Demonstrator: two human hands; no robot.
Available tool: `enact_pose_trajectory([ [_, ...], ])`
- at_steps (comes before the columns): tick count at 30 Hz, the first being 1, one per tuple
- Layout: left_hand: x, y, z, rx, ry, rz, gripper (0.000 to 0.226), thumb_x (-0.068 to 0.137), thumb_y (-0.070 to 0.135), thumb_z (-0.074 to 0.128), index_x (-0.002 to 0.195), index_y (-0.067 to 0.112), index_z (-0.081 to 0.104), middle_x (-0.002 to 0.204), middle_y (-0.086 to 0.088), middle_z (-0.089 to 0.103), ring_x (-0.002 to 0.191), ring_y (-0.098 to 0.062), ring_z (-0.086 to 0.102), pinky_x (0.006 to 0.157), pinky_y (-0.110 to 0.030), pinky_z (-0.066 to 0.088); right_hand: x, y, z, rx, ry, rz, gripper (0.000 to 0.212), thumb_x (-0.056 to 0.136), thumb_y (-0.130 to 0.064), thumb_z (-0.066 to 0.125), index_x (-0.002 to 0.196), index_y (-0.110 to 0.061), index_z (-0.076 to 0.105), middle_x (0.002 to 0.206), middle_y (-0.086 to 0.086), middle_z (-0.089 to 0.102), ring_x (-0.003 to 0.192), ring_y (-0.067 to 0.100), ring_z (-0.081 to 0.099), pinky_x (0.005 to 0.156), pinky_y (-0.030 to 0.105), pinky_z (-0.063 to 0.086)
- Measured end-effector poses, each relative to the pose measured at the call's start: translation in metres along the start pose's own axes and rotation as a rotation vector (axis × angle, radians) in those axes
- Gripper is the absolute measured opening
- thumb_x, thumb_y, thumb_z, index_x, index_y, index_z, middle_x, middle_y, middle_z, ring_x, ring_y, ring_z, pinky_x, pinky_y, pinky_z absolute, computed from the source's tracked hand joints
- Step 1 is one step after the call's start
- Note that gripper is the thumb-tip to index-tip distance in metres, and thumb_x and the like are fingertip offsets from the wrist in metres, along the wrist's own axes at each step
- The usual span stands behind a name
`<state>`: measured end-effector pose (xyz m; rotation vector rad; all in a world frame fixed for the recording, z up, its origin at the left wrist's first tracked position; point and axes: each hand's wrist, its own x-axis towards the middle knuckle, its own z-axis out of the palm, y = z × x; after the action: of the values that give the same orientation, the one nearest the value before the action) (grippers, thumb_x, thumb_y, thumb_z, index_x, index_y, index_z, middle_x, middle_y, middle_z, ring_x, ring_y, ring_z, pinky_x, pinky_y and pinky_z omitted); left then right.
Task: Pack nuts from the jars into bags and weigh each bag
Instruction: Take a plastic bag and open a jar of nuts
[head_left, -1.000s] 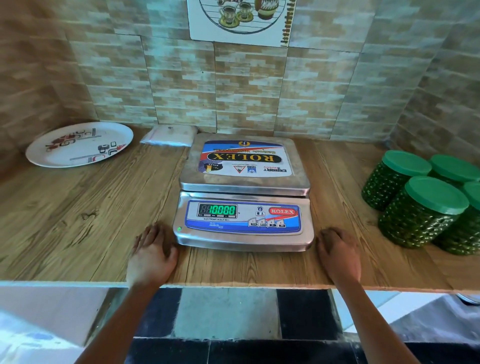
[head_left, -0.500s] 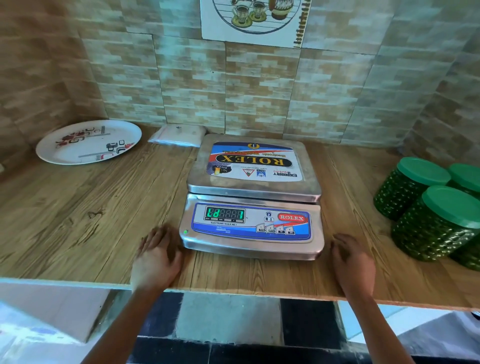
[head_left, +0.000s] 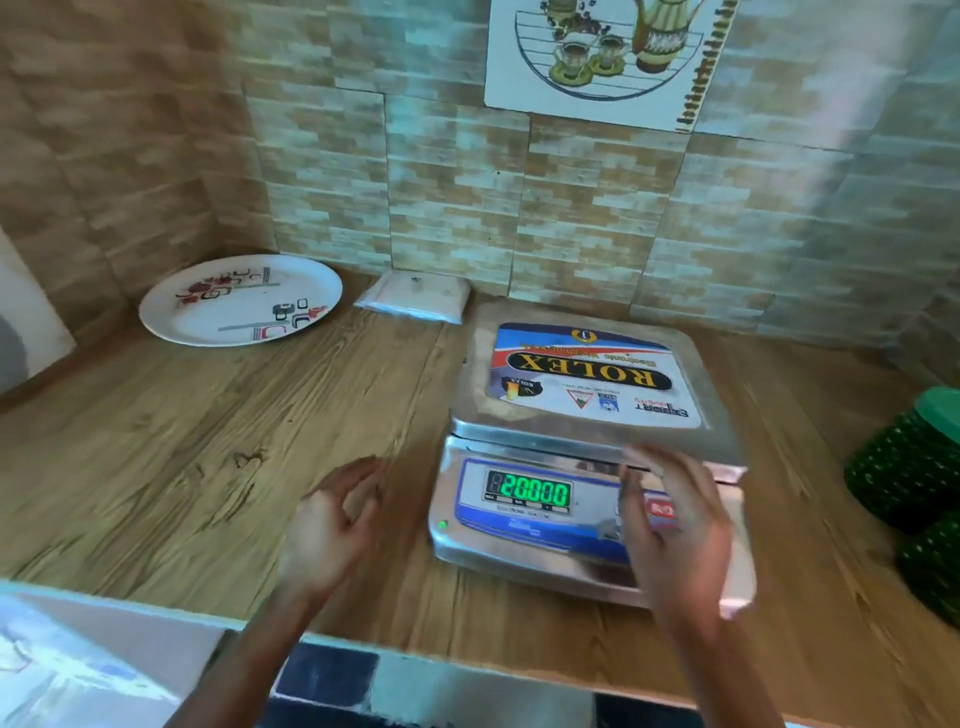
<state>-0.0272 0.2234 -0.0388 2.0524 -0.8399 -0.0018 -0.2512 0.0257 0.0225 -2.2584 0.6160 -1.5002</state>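
A steel electronic scale (head_left: 582, 436) stands on the wooden counter, its green display reading 20000 and its pan bare. My right hand (head_left: 670, 525) hovers blurred over the right side of the scale's front panel, fingers spread and holding nothing. My left hand (head_left: 332, 525) is lifted above the counter left of the scale, fingers loosely curled, empty. Green-lidded jars (head_left: 914, 467) show at the right edge, partly cut off. A flat packet of clear bags (head_left: 415, 296) lies against the back wall.
A white patterned plate (head_left: 239, 299) lies at the back left of the wooden counter (head_left: 156, 467). Tiled walls close the back and left side. The counter's front edge runs just below my wrists.
Both hands have lifted off the counter; the right one moved in over the scale's front panel. The view swung left, pushing the jars to the edge. The display changed to 20000.
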Motion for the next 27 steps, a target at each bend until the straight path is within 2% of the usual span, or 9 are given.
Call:
enact_pose_trajectory([
  [2,0.020,-0.005,-0.012,-0.065,0.027,-0.040,0.028,0.087,0.015,0.059,0.114,0.016,0.065,0.113,0.004,0.064,0.096,-0.008,0.062,0.078,-0.012,0.043,0.003,-0.022,0.032,0.084,-0.044,-0.024,0.023,0.084,-0.016,0.054,0.101,-0.007,0.067,0.099,0.003,0.065,0.093,0.012,0.059,0.086,0.021,0.047],
  [5,0.051,-0.020,-0.030,-0.113,0.004,-0.067,0.026,0.090,0.009,0.056,0.113,0.019,0.065,0.107,0.011,0.064,0.086,0.003,0.061,0.066,-0.002,0.043,0.008,-0.055,0.081,0.216,-0.096,-0.035,0.020,0.083,-0.014,0.055,0.098,-0.008,0.068,0.097,0.001,0.066,0.093,0.008,0.061,0.083,0.020,0.048],
  [9,0.095,-0.047,-0.049,-0.133,-0.064,-0.061,0.024,0.091,0.005,0.054,0.111,0.010,0.065,0.106,0.005,0.066,0.077,0.004,0.062,0.064,-0.001,0.043,0.014,-0.096,0.144,0.380,-0.091,0.064,0.020,0.081,-0.012,0.056,0.097,-0.013,0.068,0.097,-0.006,0.064,0.096,0.005,0.061,0.084,0.018,0.046],
  [15,0.153,-0.085,-0.064,-0.191,-0.145,-0.067,0.024,0.090,0.002,0.053,0.108,0.012,0.066,0.099,0.007,0.068,0.073,0.011,0.062,0.064,-0.006,0.046,0.016,-0.123,0.238,0.485,-0.065,0.275,0.029,0.078,-0.004,0.061,0.096,-0.026,0.067,0.098,-0.015,0.064,0.092,0.005,0.063,0.079,0.013,0.046],
  [18,0.174,-0.098,-0.063,-0.208,-0.193,-0.055,0.025,0.090,0.002,0.054,0.108,0.015,0.067,0.099,0.010,0.068,0.078,0.009,0.062,0.071,-0.009,0.048,0.015,-0.118,0.278,0.483,-0.020,0.396,0.030,0.079,0.001,0.063,0.095,-0.024,0.068,0.096,-0.013,0.065,0.091,0.005,0.063,0.078,0.012,0.046],
  [21,0.195,-0.109,-0.057,-0.192,-0.245,-0.040,0.026,0.089,0.005,0.056,0.111,0.014,0.067,0.105,0.008,0.067,0.089,-0.003,0.066,0.083,-0.019,0.050,0.017,-0.102,0.309,0.460,0.017,0.493,0.037,0.079,0.010,0.064,0.093,-0.024,0.067,0.096,-0.007,0.066,0.091,0.005,0.063,0.078,0.012,0.047],
  [24,0.217,-0.114,-0.048,-0.145,-0.288,-0.006,0.030,0.090,0.008,0.056,0.118,0.012,0.063,0.108,0.009,0.063,0.094,-0.006,0.062,0.084,-0.014,0.045,0.026,-0.073,0.337,0.389,0.032,0.602,0.033,0.080,0.009,0.063,0.096,-0.019,0.066,0.099,0.003,0.067,0.093,0.011,0.063,0.076,0.008,0.045],
  [27,0.246,-0.118,-0.036,-0.122,-0.295,0.003,0.034,0.089,0.008,0.056,0.123,0.009,0.059,0.115,-0.003,0.065,0.099,-0.015,0.064,0.089,-0.021,0.046,0.045,-0.039,0.361,0.309,0.027,0.705,0.027,0.081,0.007,0.062,0.099,-0.013,0.066,0.102,0.012,0.066,0.095,0.021,0.062,0.076,0.007,0.043],
])
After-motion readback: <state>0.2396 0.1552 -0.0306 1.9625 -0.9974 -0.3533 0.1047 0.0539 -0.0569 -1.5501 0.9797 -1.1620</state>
